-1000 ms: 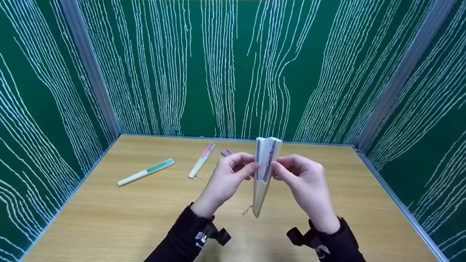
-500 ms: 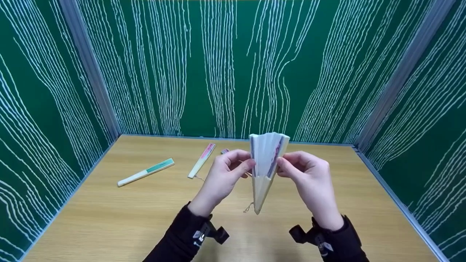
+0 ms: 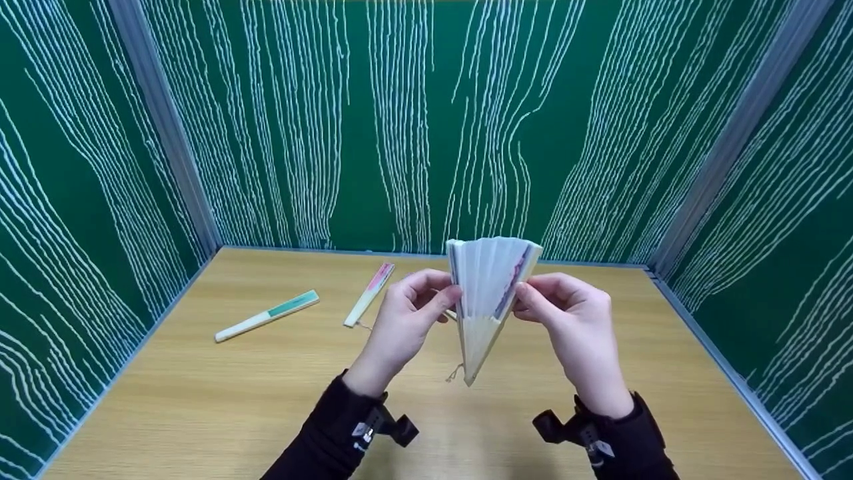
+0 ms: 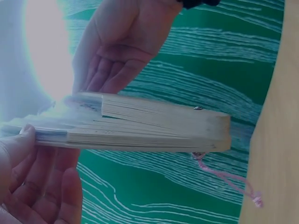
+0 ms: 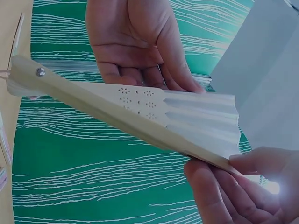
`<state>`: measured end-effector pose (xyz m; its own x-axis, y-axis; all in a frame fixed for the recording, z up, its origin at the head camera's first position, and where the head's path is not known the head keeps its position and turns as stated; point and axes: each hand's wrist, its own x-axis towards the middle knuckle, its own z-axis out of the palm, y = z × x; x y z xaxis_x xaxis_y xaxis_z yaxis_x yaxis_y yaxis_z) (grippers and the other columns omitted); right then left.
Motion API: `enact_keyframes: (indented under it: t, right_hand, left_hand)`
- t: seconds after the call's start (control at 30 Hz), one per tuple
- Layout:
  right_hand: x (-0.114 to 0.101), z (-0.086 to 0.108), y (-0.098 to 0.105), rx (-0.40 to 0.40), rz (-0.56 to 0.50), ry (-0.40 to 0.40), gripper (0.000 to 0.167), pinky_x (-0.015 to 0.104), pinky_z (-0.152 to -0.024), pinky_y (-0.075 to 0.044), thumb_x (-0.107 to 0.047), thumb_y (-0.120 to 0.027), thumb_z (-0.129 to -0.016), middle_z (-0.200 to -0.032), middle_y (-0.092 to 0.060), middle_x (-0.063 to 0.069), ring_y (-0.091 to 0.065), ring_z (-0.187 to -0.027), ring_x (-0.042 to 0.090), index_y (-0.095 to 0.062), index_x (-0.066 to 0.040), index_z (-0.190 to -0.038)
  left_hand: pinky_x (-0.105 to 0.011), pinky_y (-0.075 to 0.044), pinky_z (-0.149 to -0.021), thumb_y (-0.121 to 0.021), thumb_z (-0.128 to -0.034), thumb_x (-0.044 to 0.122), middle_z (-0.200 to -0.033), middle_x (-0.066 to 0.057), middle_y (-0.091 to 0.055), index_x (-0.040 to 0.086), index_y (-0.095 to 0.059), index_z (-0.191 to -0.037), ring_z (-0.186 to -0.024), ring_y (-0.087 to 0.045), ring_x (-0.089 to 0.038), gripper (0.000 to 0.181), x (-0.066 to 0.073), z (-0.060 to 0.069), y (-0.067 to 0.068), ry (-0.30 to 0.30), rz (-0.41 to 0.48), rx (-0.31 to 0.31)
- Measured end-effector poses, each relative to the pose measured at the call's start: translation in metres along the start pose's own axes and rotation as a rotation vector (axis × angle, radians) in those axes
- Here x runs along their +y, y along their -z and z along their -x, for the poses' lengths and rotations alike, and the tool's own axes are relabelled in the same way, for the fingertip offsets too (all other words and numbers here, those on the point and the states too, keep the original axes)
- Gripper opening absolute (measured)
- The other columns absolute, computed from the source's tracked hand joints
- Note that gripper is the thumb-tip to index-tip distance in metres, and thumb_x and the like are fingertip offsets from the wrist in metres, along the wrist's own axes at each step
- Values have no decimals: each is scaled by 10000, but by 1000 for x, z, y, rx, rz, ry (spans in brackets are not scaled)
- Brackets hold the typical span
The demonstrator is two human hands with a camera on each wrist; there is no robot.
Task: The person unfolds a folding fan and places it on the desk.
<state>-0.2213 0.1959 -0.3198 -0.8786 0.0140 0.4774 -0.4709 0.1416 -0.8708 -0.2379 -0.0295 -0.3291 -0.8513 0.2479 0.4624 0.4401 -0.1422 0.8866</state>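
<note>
Head view: left hand and right hand each pinched an edge of the part-spread fan above the table; I judged this unfolding, an even outward pull needed next

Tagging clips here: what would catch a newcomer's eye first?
Probably the pale folding fan, partly spread between the left hand and right hand. Behind it, a green wall carries wavy white lines. On the table, toward the left, lie a green-and-cream closed fan and a pink-and-cream closed fan.
</note>
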Motion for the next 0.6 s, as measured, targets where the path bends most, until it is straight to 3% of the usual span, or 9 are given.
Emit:
enact_keyframes:
  t: [0.33, 0.6]
  right_hand:
    - [0, -2, 3, 7, -67, 15, 266, 408, -721, -562, -179, -705, -862, -918, -668, 242, -667, -801, 348, -662, 47, -995]
    - [0, -2, 2, 29, -81, -13, 273, 434, -737, -557, -215, -721, -847, -920, -673, 220, -660, -814, 354, -674, 15, -986]
  left_hand:
    - [-370, -518, -666, -631, -918, 149, -950, -111, -658, 66, -652, -1027, -835, -616, -299, 139, 1, -1, 1, -16, 23, 56]
    - [-391, -525, -674, -615, -931, 164, -967, -118, -652, 65, -645, -1048, -860, -622, -299, 157, 3, -1, 3, -14, 35, 66]
